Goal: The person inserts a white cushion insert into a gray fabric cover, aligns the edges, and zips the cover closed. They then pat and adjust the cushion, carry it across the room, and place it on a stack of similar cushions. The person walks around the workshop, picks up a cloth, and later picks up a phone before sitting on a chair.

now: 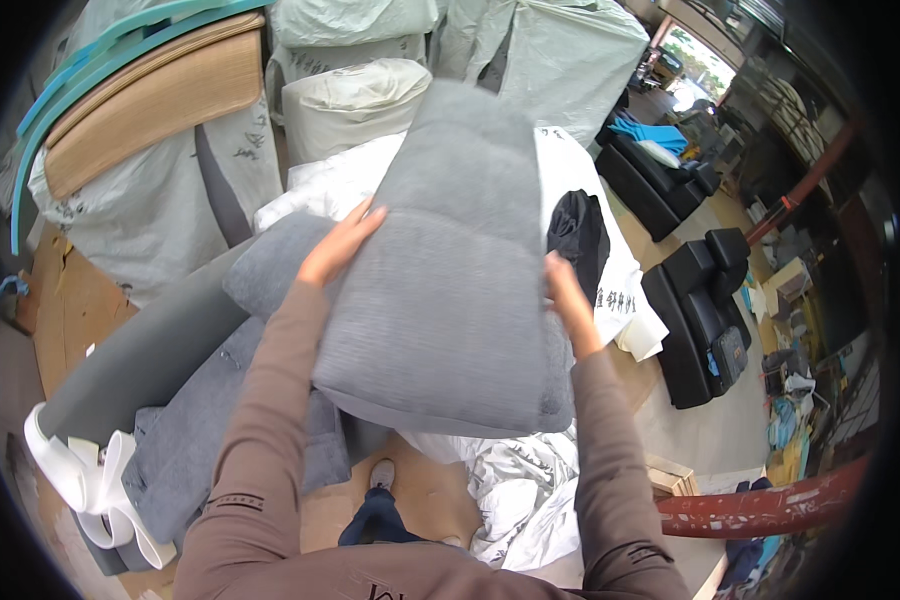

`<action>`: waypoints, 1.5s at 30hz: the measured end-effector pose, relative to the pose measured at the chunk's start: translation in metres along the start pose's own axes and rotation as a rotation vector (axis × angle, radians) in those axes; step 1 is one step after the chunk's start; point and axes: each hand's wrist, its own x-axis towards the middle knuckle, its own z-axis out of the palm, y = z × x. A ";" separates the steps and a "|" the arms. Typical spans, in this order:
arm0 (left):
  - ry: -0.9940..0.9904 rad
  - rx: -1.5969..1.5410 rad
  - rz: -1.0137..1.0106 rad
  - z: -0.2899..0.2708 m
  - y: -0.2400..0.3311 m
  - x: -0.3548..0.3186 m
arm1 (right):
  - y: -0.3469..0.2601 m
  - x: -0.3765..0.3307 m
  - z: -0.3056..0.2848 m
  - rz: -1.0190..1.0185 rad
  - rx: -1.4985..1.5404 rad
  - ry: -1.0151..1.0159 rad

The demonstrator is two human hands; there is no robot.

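A large grey fabric cushion (pixel 440 290) with a seam across it is in front of me, its narrower end pointing away. My left hand (pixel 342 245) holds its left side, the fingertips resting on the upper face. At the opposite side my right hand (pixel 566 288) grips the edge, with most of its fingers hidden behind the cushion. Beneath and to the left are more grey upholstered pieces (pixel 195 430), one partly under my left forearm. A black cloth bundle (pixel 578 235) lies on white sheeting just beyond my right hand.
White-wrapped bulky pieces (pixel 355 105) line the back. Tan boards (pixel 160 110) rest at the left beneath curved teal strips (pixel 120 50). Black sofa parts (pixel 685 320) stand right. A red pole (pixel 770 508) crosses lower right; crumpled white sheeting (pixel 525 490) lies near my feet.
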 end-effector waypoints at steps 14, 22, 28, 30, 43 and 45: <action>0.000 -0.220 -0.265 -0.046 -0.093 -0.174 | 0.105 -0.138 0.083 0.196 0.334 0.053; 0.266 -0.250 -0.531 -0.038 -0.155 -0.274 | 0.166 -0.266 0.032 0.250 0.493 -0.041; -0.588 0.082 -0.443 0.131 -0.062 -0.337 | 0.265 -0.429 -0.027 0.376 0.305 0.099; -0.762 -0.019 -0.202 0.210 -0.001 -0.344 | 0.320 -0.495 -0.044 0.450 0.193 0.163; -1.845 -1.228 0.742 0.535 0.309 -0.648 | 0.590 -1.179 0.127 1.310 0.840 1.120; -1.861 -1.374 0.615 0.569 0.309 -0.703 | 0.589 -1.234 0.188 1.332 0.925 1.185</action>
